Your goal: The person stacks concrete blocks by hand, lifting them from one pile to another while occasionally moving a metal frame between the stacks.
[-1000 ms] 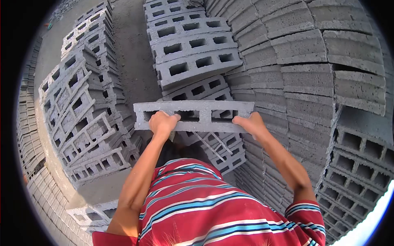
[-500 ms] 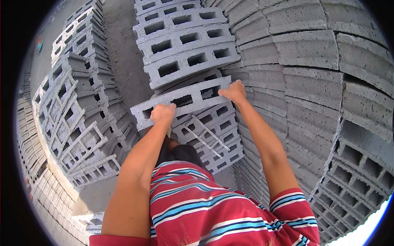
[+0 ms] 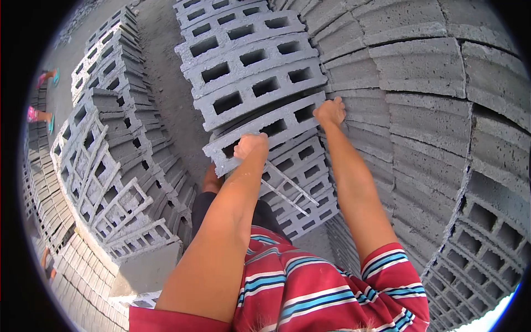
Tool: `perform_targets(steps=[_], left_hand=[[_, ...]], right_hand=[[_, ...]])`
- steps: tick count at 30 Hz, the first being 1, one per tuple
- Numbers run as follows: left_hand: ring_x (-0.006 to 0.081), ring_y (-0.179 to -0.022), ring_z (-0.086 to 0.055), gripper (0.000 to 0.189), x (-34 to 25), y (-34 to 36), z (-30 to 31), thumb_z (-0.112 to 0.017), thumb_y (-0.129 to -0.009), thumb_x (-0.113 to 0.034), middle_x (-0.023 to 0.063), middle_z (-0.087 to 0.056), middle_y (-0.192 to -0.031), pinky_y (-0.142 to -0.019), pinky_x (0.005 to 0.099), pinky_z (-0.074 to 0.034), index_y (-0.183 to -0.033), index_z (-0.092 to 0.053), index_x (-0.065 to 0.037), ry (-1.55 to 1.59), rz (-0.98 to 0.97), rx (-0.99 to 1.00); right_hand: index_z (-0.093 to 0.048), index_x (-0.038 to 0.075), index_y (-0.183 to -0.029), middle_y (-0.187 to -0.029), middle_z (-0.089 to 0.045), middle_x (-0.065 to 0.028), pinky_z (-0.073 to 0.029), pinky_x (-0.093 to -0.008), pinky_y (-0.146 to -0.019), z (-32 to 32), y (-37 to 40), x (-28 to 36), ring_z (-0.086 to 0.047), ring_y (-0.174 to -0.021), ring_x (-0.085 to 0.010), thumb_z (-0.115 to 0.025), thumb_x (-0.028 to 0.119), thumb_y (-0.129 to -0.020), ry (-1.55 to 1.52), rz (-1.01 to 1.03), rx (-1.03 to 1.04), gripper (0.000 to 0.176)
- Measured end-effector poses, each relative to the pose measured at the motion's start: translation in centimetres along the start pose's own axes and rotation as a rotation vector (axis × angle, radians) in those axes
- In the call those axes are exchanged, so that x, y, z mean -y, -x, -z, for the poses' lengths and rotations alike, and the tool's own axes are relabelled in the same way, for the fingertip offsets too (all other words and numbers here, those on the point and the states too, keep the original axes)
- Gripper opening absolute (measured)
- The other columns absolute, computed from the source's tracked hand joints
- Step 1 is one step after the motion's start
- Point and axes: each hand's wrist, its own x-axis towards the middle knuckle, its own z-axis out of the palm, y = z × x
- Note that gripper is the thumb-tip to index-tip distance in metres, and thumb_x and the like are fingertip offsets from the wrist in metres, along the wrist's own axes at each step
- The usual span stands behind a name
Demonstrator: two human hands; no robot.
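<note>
A grey hollow concrete block [image 3: 290, 119] is held between my two hands, its face with three holes turned up toward me. My left hand [image 3: 251, 146] is closed over its near left part, fingers at the left hole. At the right end, my right hand [image 3: 331, 112] grips the block by the end hole. The block lies close against a row of similar concrete blocks [image 3: 249, 72] just beyond it. Below it stands a stack of hollow blocks [image 3: 310, 160], with a thin ladder-shaped frame [image 3: 287, 188] across its face.
A tall wall of stacked blocks [image 3: 420, 110] rises close on my right. To the left, past a strip of bare ground [image 3: 166, 77], stands another block stack [image 3: 110, 144] with broken pieces. At the far left, parts of people's legs [image 3: 41, 114] show.
The block has shifted right and come nearer the row beyond it, lining up with it more closely. Both my hands moved right with it. People's legs have come into view at far left.
</note>
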Motion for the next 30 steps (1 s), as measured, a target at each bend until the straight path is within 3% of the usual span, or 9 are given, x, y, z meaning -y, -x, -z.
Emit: perform_targets(steps=[4, 6, 7, 11, 14, 16, 20, 23, 30], left_hand=[[0.0256, -0.106, -0.049, 0.037, -0.8, -0.3, -1.6, -0.059, -0.067, -0.032, 0.0098, -0.063, -0.102, -0.09, 0.032, -0.033, -0.095, -0.066, -0.008, 0.033, 0.021, -0.026], [0.0251, -0.108, -0.047, 0.037, -1.3, -0.1, -0.9, -0.059, -0.068, -0.031, 0.0098, -0.063, -0.101, -0.091, 0.031, -0.031, -0.094, -0.066, -0.007, 0.042, 0.036, -0.008], [0.0314, -0.111, -0.049, 0.058, -1.0, -0.5, -1.0, -0.061, -0.067, -0.042, 0.0158, -0.057, -0.114, -0.093, 0.0369, -0.038, -0.111, -0.058, -0.004, -0.045, -0.01, 0.028], [0.0363, -0.114, -0.043, 0.074, 2.8, 0.8, -0.1, -0.064, -0.067, -0.047, 0.0234, -0.052, -0.115, -0.097, 0.0415, -0.031, -0.12, -0.046, 0.0, -0.126, -0.39, 0.032], [0.0343, -0.109, -0.041, 0.059, 9.4, 2.3, 3.1, -0.064, -0.073, -0.035, 0.0194, -0.05, -0.111, -0.098, 0.0415, -0.025, -0.115, -0.046, 0.001, 0.156, -0.841, -0.387], [0.0311, -0.11, -0.04, 0.067, 12.3, -0.9, 3.3, -0.064, -0.074, -0.043, 0.0178, -0.043, -0.116, -0.096, 0.0434, -0.03, -0.12, -0.042, 0.001, 0.367, -0.449, -0.442], [0.0326, -0.12, -0.035, 0.086, 10.5, -5.2, 5.9, -0.043, -0.07, -0.075, 0.0154, -0.034, -0.135, -0.097, 0.0537, -0.026, -0.13, -0.038, -0.014, 1.187, 0.652, 0.438], [0.0316, -0.116, -0.04, 0.086, 11.0, -8.8, 4.5, -0.034, -0.067, -0.082, 0.0099, -0.042, -0.13, -0.091, 0.0556, -0.031, -0.126, -0.044, -0.021, 1.247, 0.461, 0.822], [0.026, -0.104, -0.049, 0.071, 9.7, -8.3, 4.5, -0.031, -0.072, -0.073, 0.0034, -0.054, -0.117, -0.082, 0.044, -0.037, -0.116, -0.054, -0.022, 1.2, 0.453, 0.804]], right_hand=[[-0.066, 0.001, -0.089, -0.109, -0.047, -0.0118, -0.04, -0.0379, -0.083, -1.9, 1.3, 0.9, -0.046, -0.1, -0.0289, -0.059, 0.028, -0.072, -0.041, 0.167, -0.362, 0.032], [-0.066, 0.001, -0.088, -0.106, -0.051, -0.0124, -0.036, -0.0395, -0.086, 1.3, 4.7, 2.7, -0.044, -0.102, -0.0288, -0.06, 0.035, -0.071, -0.147, 0.165, -0.143, 0.039], [-0.067, 0.002, -0.088, -0.106, -0.051, -0.0128, -0.035, -0.04, -0.087, 0.9, 5.1, 3.3, -0.044, -0.102, -0.0288, -0.061, 0.037, -0.069, -0.138, 0.196, -0.049, 0.041], [-0.067, 0.003, -0.088, -0.108, -0.052, -0.0138, -0.03, -0.0402, -0.09, -0.2, 6.3, 5.0, -0.041, -0.106, -0.0279, -0.065, 0.04, -0.064, -0.132, 0.204, 0.11, 0.044], [-0.066, 0.004, -0.085, -0.098, -0.057, -0.0135, -0.028, -0.0411, -0.091, -3.3, 7.0, 6.0, -0.045, -0.101, -0.027, -0.07, 0.033, -0.061, -0.203, 0.175, -0.055, 0.037], [-0.066, 0.005, -0.083, -0.09, -0.06, -0.0122, -0.028, -0.0419, -0.091, -5.7, 5.8, 5.9, -0.047, -0.098, -0.0264, -0.071, 0.031, -0.061, -0.265, 0.153, -0.174, 0.034], [-0.065, 0.006, -0.081, -0.083, -0.065, -0.01, -0.025, -0.0441, -0.097, -4.2, 5.5, 5.3, -0.05, -0.098, -0.0233, -0.07, 0.03, -0.063, -0.284, 0.146, -0.026, 0.031], [-0.066, 0.006, -0.081, -0.082, -0.065, -0.0101, -0.025, -0.0436, -0.097, -3.1, 5.6, 5.4, -0.051, -0.099, -0.0225, -0.071, 0.034, -0.063, -0.258, 0.143, 0.012, 0.033], [-0.07, 0.008, -0.079, -0.087, -0.066, -0.009, -0.031, -0.0413, -0.094, -2.1, 5.1, 5.5, -0.051, -0.1, -0.023, -0.072, 0.033, -0.064, -0.203, 0.1, 0.108, 0.029]])
